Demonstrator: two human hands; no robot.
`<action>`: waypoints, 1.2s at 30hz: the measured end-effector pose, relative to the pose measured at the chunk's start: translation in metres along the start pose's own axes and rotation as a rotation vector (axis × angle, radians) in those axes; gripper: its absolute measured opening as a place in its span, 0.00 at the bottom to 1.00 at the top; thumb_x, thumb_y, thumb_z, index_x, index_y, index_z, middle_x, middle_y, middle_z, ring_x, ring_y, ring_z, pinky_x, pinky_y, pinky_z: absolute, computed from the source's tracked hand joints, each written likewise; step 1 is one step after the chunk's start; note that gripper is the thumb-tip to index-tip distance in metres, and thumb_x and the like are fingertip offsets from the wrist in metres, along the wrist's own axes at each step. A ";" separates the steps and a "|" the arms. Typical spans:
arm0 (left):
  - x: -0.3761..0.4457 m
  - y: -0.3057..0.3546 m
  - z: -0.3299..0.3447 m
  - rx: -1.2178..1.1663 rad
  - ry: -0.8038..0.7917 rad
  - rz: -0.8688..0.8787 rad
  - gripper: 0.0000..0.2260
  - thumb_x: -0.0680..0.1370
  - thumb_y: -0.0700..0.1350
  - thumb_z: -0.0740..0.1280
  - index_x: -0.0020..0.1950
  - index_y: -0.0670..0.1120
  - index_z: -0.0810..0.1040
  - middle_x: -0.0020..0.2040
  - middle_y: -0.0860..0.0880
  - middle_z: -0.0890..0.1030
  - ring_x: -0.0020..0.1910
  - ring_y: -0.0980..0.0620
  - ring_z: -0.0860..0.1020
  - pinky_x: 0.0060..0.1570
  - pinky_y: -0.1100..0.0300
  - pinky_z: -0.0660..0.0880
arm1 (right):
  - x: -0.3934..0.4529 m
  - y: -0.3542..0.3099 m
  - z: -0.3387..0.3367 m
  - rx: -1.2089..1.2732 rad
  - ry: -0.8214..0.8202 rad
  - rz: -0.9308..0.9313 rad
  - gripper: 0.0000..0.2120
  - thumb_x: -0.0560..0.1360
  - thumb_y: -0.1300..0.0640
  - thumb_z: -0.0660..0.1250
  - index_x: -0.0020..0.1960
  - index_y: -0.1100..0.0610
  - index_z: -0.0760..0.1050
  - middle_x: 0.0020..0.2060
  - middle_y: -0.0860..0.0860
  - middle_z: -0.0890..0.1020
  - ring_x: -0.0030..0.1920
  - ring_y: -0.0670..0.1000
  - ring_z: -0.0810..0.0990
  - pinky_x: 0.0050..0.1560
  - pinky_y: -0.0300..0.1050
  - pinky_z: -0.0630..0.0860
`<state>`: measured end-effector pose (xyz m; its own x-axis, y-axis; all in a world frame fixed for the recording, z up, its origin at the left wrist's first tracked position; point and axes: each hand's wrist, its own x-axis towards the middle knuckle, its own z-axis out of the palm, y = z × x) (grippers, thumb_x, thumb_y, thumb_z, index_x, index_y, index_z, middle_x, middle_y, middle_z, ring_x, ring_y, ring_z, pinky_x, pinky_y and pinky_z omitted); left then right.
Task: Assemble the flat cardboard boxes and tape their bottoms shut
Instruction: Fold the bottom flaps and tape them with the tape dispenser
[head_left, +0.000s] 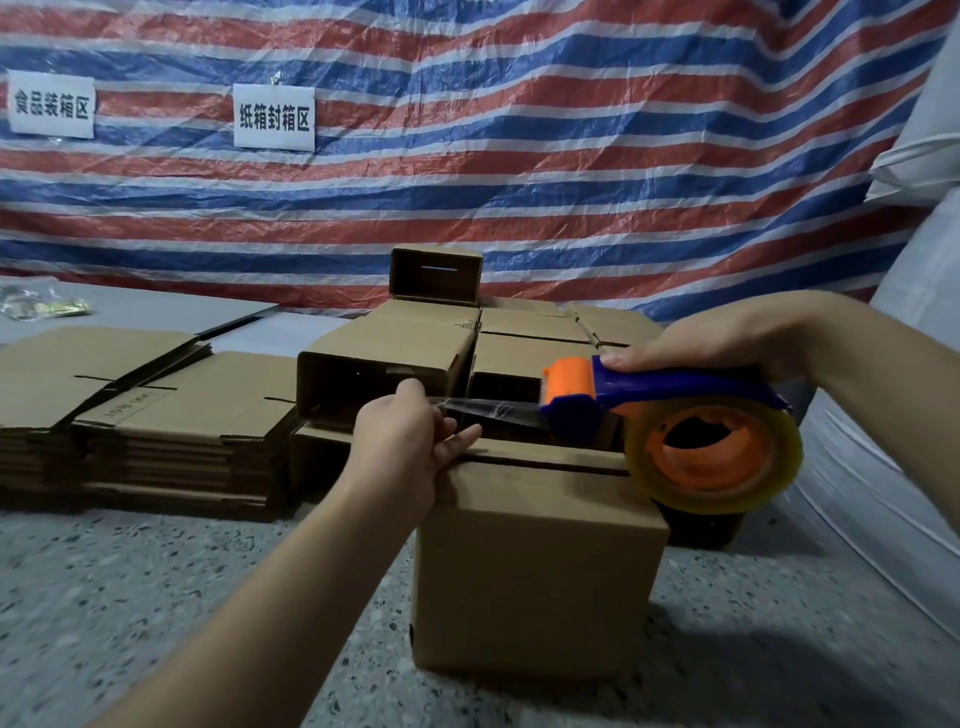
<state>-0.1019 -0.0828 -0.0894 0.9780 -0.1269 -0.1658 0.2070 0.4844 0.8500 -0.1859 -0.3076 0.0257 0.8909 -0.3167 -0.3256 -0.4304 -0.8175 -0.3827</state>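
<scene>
An assembled cardboard box (535, 566) stands on the speckled floor in front of me, its folded flaps facing up with a seam across the top. My right hand (727, 338) grips the blue and orange tape dispenser (670, 415), which carries a roll of clear tape, above the box's right side. A strip of clear tape (488, 413) stretches left from the dispenser. My left hand (410, 441) pinches the strip's free end above the box's left top edge.
Stacks of flat cardboard boxes (171, 415) lie to the left. Several assembled boxes (410, 353) lie behind the one in front. A striped tarpaulin (519, 156) with two paper signs hangs behind. White sacks (904, 415) rise on the right.
</scene>
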 end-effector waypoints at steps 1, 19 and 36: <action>-0.001 -0.001 0.000 -0.025 -0.007 0.003 0.10 0.81 0.38 0.58 0.40 0.39 0.70 0.33 0.46 0.70 0.23 0.54 0.75 0.33 0.54 0.83 | 0.002 0.000 0.001 -0.014 -0.001 0.006 0.48 0.51 0.24 0.70 0.61 0.54 0.75 0.46 0.55 0.88 0.47 0.56 0.88 0.46 0.48 0.83; -0.002 -0.019 -0.051 0.351 -0.099 0.200 0.11 0.81 0.44 0.64 0.43 0.39 0.78 0.28 0.50 0.76 0.23 0.58 0.72 0.24 0.66 0.71 | 0.012 -0.040 0.005 -0.271 -0.067 0.140 0.43 0.56 0.25 0.69 0.58 0.56 0.78 0.46 0.56 0.88 0.42 0.53 0.87 0.41 0.44 0.81; 0.007 -0.045 -0.061 0.539 -0.054 0.244 0.20 0.81 0.51 0.64 0.45 0.32 0.77 0.34 0.43 0.77 0.35 0.47 0.75 0.37 0.54 0.74 | 0.016 -0.050 0.008 -0.301 -0.080 0.173 0.39 0.60 0.26 0.69 0.56 0.55 0.78 0.38 0.54 0.88 0.35 0.51 0.87 0.32 0.40 0.80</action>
<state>-0.1030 -0.0529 -0.1591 0.9899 -0.1175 0.0799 -0.0806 -0.0010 0.9967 -0.1508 -0.2679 0.0327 0.7892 -0.4338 -0.4348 -0.5014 -0.8639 -0.0481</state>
